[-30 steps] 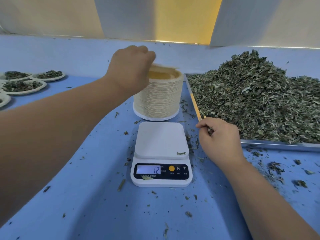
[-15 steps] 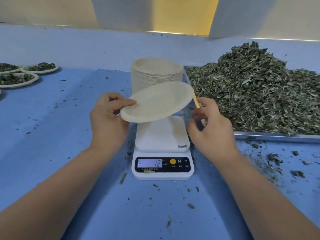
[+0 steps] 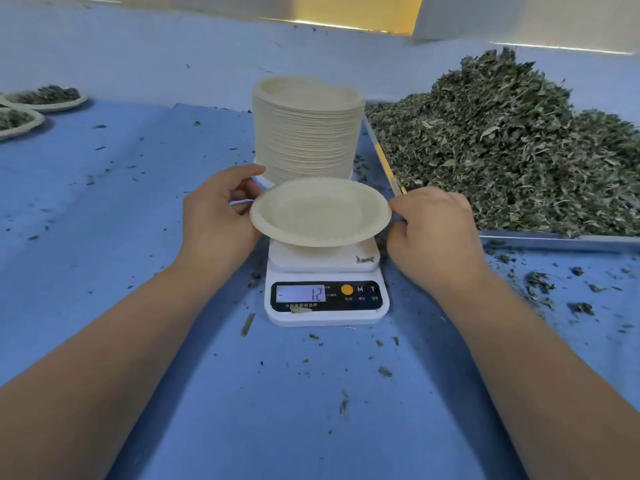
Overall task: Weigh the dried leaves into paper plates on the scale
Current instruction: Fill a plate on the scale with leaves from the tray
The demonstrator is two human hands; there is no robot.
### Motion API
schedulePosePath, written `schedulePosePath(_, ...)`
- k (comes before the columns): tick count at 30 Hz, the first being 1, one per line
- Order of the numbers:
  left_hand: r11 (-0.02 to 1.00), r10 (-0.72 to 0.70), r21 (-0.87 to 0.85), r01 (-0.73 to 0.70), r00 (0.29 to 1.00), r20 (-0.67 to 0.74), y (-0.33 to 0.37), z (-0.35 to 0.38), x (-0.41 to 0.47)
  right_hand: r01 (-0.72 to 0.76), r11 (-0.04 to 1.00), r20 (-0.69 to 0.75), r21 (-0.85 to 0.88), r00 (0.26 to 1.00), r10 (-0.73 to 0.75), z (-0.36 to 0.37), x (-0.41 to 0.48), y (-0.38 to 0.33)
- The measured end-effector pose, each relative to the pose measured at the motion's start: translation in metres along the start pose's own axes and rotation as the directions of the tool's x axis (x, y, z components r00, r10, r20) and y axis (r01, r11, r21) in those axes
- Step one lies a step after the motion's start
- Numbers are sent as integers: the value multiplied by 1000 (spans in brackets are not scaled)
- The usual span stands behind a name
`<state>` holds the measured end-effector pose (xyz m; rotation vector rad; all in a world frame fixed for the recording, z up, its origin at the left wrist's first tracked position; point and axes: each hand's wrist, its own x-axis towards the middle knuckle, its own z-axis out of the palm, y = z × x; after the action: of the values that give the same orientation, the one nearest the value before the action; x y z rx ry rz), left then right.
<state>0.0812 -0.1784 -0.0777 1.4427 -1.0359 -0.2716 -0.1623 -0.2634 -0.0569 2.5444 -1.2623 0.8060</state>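
While both hands hold it by opposite edges, the paper plate [image 3: 320, 211] sits level and bare over the white platform of the scale [image 3: 325, 313]; whether its base touches the platform cannot be told. The left hand [image 3: 216, 216] has its grip pinched on the plate's left rim, thumb above and curled fingers behind the edge. The right hand [image 3: 433, 233] has its grip closed on the right rim, fingers curled and fingertips meeting the edge. Below the plate, a scrap of leaf [image 3: 364, 259] lies on the platform's near right corner. The lit display [image 3: 301, 293] shows 12, with an orange button [image 3: 346, 289] just to its right.

Right behind the scale stands a tall stack of plates [image 3: 306, 133], upright, its top ones slightly offset. To the right, a metal tray [image 3: 554, 239] carries a high heap of dried leaves [image 3: 519, 150], its near left corner close to the right hand. Far off at the left edge, two filled plates [image 3: 45, 98] lie side by side, each with a dark portion of leaves. All of this rests on a blue surface [image 3: 138, 237] sprinkled with leaf crumbs, thickest in front of the tray.
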Motion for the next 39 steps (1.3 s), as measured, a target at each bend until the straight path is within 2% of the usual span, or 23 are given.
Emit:
schedulePosePath(3, 1000, 12, 27, -12, 1000, 10, -2, -1, 0, -20, 998, 116, -64, 993, 27, 4, 2, 7)
schedulePosePath(5, 998, 31, 61, -33, 999, 30, -5, -1, -1, -25, 999, 139, -48, 990, 31, 4, 2, 8)
schedulePosePath(9, 987, 57, 148, -64, 997, 51, -12, -1, 1, -69, 996, 83, 53, 994, 64, 2, 2, 8)
schedulePosePath(12, 981, -49, 190, 37, 997, 55, -20, -4, 8, -86, 991, 15, 105, 996, 85, 1, 0, 9)
schedulePosePath(16, 976, -197, 83, 199, 980, -39, -26, -9, 15, -101, 986, -18, 132, 994, 105, 3, -1, 9)
schedulePosePath(18, 974, -222, 35, 225, 973, -69, -26, -9, 16, -105, 983, -24, 152, 994, 110, 5, -1, 9)
schedulePosePath(22, 973, -228, 31, 230, 972, -59, -27, -8, 16, -102, 974, -44, 202, 993, 113, 7, -2, 10)
schedulePosePath(28, 969, -246, -37, 243, 961, -127, -31, -10, 19, -143, 953, -62, 268, 984, 166, 13, -3, 13)
schedulePosePath(39, 980, -201, -15, 201, 977, -68, -29, -7, 18, -222, 915, -40, 338, 967, 250, 17, -4, 17)
